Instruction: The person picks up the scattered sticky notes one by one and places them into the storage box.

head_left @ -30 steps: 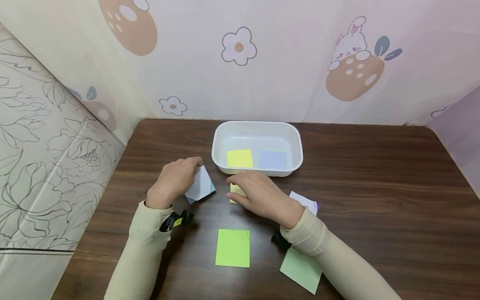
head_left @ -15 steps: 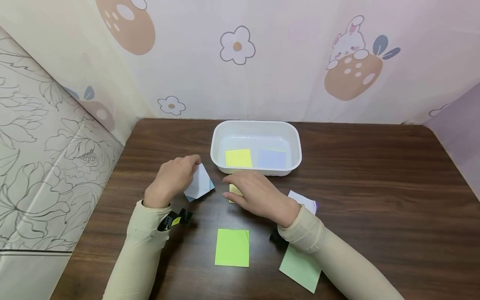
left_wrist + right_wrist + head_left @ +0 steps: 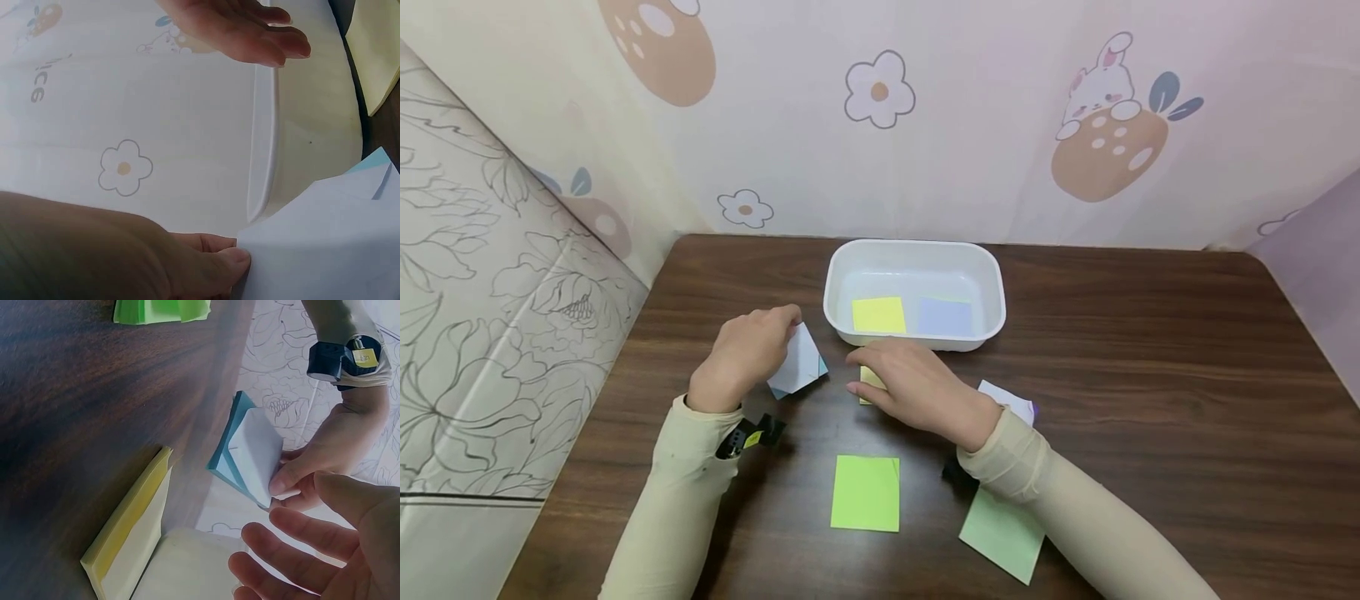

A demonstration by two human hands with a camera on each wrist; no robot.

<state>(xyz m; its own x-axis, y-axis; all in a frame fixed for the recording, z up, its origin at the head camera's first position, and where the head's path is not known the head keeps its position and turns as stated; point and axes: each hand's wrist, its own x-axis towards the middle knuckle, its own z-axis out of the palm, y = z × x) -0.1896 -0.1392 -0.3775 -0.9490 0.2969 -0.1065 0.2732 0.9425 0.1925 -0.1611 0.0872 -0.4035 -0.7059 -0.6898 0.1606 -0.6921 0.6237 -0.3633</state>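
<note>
My left hand pinches the edge of a blue sticky note pad with a white sheet on its face. In the right wrist view, thumb and fingers grip one corner of this blue pad, which is tilted up. My right hand hovers with spread, relaxed fingers and holds nothing. Under it is a yellow sticky note pad, partly hidden by the hand. The right wrist view shows that yellow pad apart from the fingers.
Behind the hands stands a white plastic tub with a yellow note and a lilac note inside. A bright green pad lies in front. By the right forearm are a pale green pad and a white-faced pad.
</note>
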